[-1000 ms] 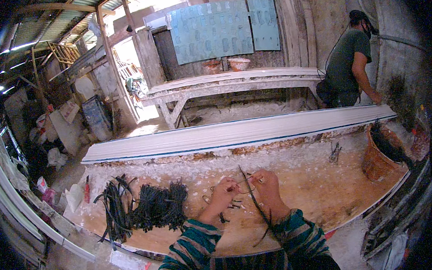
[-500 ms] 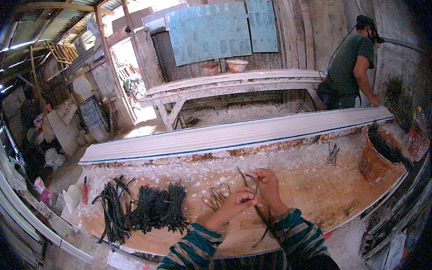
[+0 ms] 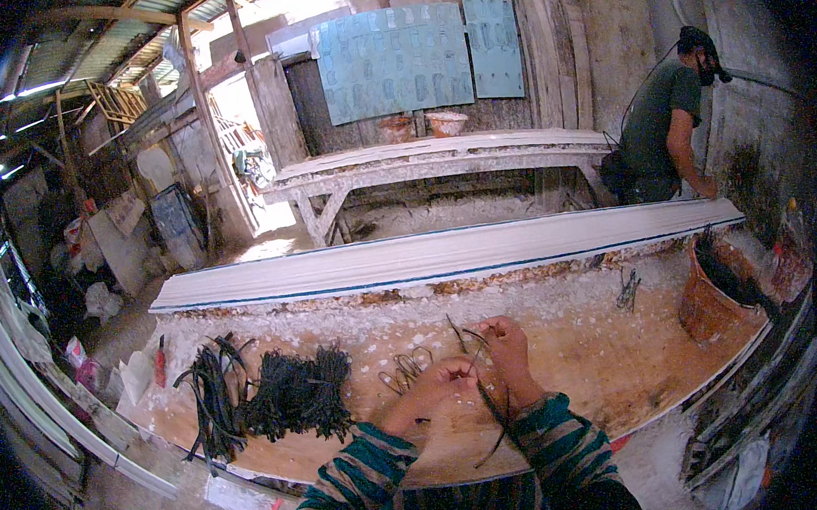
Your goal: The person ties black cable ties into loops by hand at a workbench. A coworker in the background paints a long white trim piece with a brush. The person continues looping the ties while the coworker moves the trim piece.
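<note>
Dark strip (image 3: 493, 407) seemingly pinched in the closed fingers of left hand (image 3: 446, 379) and right hand (image 3: 507, 350), above wooden board (image 3: 597, 366), left hand moved rightward since 1 second ago, thin loops (image 3: 402, 369) more exposed.

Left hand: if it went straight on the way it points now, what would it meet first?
Left hand: probably the dark strip, then the right hand, though depth is unclear.

Strong daylight enters by the doorway (image 3: 224, 102) at the far left, with white glare. The near worktop (image 3: 596, 376) is softly lit. Edges bend, corners are black, and dark parts look grainy.
</note>
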Demonstrator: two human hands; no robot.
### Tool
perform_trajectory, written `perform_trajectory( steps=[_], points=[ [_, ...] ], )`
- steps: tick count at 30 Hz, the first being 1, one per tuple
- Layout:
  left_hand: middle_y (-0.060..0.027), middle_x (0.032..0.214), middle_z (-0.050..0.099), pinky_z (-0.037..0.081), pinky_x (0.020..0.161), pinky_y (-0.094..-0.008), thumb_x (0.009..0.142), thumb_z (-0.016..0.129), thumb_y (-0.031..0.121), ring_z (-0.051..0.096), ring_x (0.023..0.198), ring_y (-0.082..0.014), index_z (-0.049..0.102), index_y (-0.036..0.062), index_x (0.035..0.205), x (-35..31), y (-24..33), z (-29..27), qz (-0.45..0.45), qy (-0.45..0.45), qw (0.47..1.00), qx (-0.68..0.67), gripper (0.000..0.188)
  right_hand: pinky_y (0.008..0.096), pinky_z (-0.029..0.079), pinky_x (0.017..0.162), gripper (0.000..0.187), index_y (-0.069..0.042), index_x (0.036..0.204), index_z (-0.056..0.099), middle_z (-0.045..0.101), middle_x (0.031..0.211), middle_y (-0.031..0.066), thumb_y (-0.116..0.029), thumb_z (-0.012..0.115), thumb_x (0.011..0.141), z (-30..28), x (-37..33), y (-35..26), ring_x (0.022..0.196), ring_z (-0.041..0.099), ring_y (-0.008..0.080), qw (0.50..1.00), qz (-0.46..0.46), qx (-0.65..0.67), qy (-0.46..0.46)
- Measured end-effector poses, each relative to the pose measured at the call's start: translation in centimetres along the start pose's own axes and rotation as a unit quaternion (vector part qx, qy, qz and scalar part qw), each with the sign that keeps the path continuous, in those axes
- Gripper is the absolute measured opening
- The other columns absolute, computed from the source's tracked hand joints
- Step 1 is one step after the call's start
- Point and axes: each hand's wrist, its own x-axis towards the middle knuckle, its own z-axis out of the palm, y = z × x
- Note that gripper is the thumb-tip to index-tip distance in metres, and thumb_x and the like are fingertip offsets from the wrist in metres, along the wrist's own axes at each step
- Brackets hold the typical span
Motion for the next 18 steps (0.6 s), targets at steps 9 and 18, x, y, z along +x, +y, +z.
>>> perform_trajectory(
  steps=[9, 18],
  points=[
    [-0.0038, 0.084, 0.055, 0.040, 0.070, -0.0218, 0.075, 0.063, 0.008, 0.051, 0.077, -0.0120, 0.064, 0.0006, 0.082, 0.0, 0.8, -3.0, 0.063, 0.326, 0.932, 0.146, 0.010, 0.0294, 0.043, 0.065, 0.005, -0.006, 0.070, 0.062, 0.056, 0.072, 0.0049, -0.008, 0.065, 0.069, -0.8, 0.4, -0.1, 0.074, 0.053, 0.0160, 0.990, -0.127, -0.055, 0.017],
    [-0.0045, 0.081, 0.059, 0.042, 0.057, -0.0219, 0.074, 0.064, 0.006, 0.052, 0.065, -0.0101, 0.065, 0.0025, 0.082, -0.2, -0.8, -6.4, 0.162, 0.449, 0.849, 0.228, 0.009, 0.0303, 0.042, 0.064, 0.010, -0.004, 0.068, 0.062, 0.059, 0.067, 0.0083, -0.009, 0.070, 0.064, 0.3, -1.9, -3.0, 0.065, 0.055, 0.0218, 0.971, -0.182, -0.083, -0.134]
  ],
)
